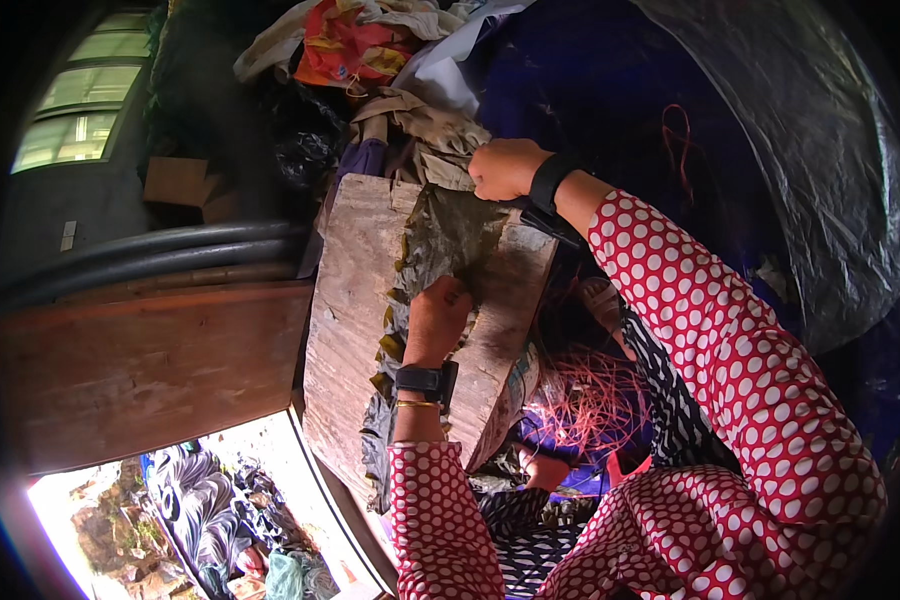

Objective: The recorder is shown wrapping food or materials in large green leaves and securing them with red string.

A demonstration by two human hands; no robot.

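Note:
A long dark grey-green strip (450,235) with small yellowish-brown tabs along its left edge lies down the length of a worn wooden board (345,300). It looks like cloth or leaf; I cannot tell which. My left hand (438,318), a black band on its wrist, is closed against the middle of the strip. Whatever its curled fingers grip is hidden. At the board's far right edge, by the upper end of the strip, my right hand (510,168) is a fist. It wears a black band too, and what is inside it cannot be made out.
Tangled reddish strings (592,400) lie right of the board, near my bare foot (545,468). Crumpled cloth and a red-orange bag (345,45) are piled beyond it. A brown wooden panel (160,370) stands left, and clear plastic sheeting (820,150) hangs at right.

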